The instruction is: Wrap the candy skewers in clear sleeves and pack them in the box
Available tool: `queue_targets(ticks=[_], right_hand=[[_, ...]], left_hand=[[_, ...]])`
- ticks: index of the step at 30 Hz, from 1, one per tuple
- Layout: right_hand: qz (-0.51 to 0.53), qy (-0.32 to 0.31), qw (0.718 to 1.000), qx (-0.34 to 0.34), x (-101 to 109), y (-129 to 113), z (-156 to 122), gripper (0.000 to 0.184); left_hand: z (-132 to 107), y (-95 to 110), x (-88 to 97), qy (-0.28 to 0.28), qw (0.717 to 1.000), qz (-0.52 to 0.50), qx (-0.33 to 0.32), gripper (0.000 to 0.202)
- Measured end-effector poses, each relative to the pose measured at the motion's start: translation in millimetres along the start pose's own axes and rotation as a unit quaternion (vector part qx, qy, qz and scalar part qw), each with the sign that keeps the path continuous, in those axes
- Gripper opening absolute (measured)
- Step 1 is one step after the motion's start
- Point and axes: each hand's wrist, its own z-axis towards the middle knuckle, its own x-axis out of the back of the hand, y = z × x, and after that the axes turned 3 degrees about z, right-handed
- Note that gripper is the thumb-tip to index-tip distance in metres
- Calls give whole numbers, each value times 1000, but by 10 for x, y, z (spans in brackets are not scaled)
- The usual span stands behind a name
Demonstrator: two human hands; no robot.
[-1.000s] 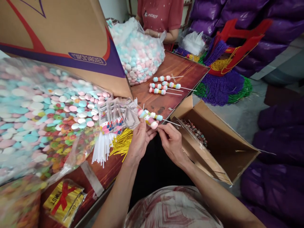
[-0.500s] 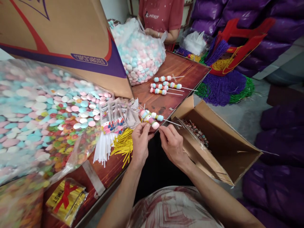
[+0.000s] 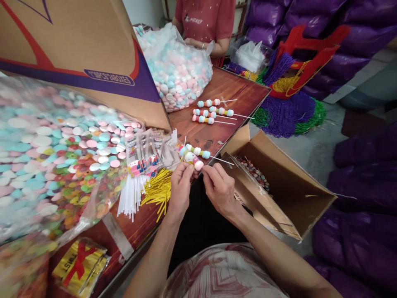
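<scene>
My left hand [image 3: 181,186] pinches a candy skewer [image 3: 192,158] of pink, white and blue pieces at the table's near edge. My right hand [image 3: 218,188] is closed in a pinch just right of the skewer's end; what it grips is too small to name. A second filled skewer [image 3: 198,152] with its white stick lies just beyond them. Yellow twist ties [image 3: 158,191], white sticks [image 3: 132,198] and clear printed sleeves [image 3: 149,153] lie left of my left hand.
A big clear bag of pastel candy [image 3: 49,153] fills the left. An open cardboard box [image 3: 279,186] stands to the right. Three finished skewers [image 3: 211,111] lie on the wooden table [image 3: 235,93]. A person in a red shirt [image 3: 206,18] works behind another candy bag [image 3: 176,68].
Both hands have shifted slightly left and closer together at the skewer's end; the view has drifted a little. The pinch on the skewer persists.
</scene>
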Motion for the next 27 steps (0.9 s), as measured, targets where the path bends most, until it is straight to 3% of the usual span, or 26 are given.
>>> queue_targets(ticks=[5, 11, 15, 21, 27], right_hand=[[62, 19, 997, -37, 23, 4, 49, 23], [77, 16, 997, -25, 35, 22, 39, 22], [65, -5, 998, -5, 7, 19, 37, 22], [-32, -46, 997, 61, -7, 91, -28, 39], [-59, -73, 993, 75, 2, 130, -70, 39]], left_hand=[[-94, 9, -10, -7, 996, 82, -33, 21], [94, 90, 25, 49, 996, -58, 38, 37], [222, 192, -36, 14, 984, -165, 58, 28], [237, 196, -70, 42, 969, -208, 125, 21], [246, 204, -51, 64, 961, -213, 165, 20]])
